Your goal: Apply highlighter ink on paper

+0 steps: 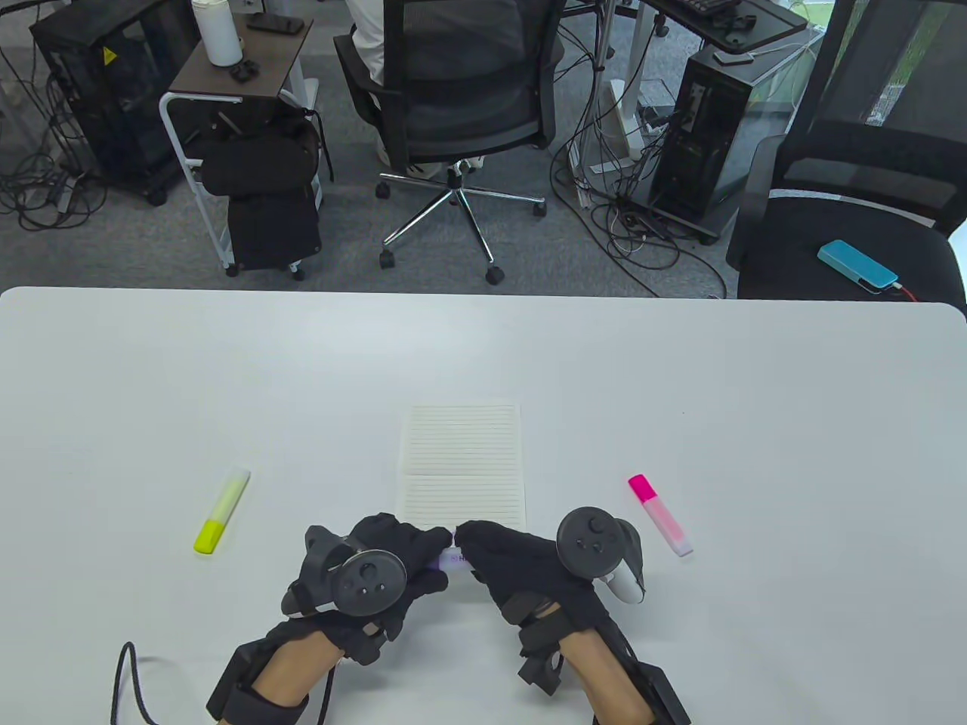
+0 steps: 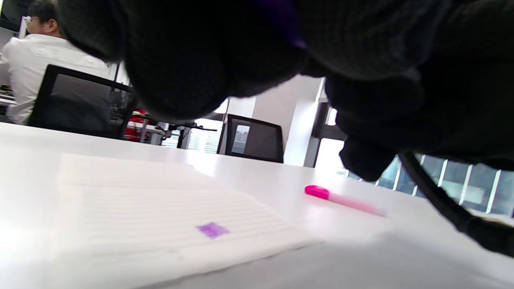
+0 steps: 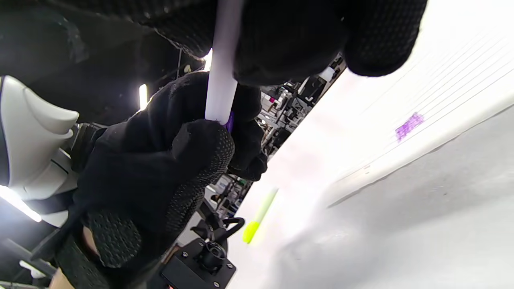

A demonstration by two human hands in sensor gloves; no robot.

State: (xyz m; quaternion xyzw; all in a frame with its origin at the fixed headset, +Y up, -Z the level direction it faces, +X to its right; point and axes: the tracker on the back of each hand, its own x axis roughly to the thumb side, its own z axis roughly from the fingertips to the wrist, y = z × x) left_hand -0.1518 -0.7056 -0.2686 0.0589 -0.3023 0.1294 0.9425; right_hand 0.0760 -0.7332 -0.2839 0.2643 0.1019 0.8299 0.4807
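Observation:
A lined paper sheet (image 1: 461, 461) lies at the table's middle and bears a small purple mark (image 2: 213, 230), which also shows in the right wrist view (image 3: 408, 126). Both hands hold one purple highlighter (image 1: 453, 559) between them, just in front of the paper's near edge and a little above the table. My right hand (image 1: 476, 555) grips its pale barrel (image 3: 220, 80). My left hand (image 1: 432, 560) grips the purple end (image 3: 229, 120) where it meets the barrel. The tip is hidden inside the left hand's fingers (image 3: 192, 152).
A yellow highlighter (image 1: 221, 511) lies capped to the left of the paper, and a pink one (image 1: 659, 515) to the right. The white table (image 1: 151, 362) runs wide on both sides. Chairs and computer towers stand beyond its far edge.

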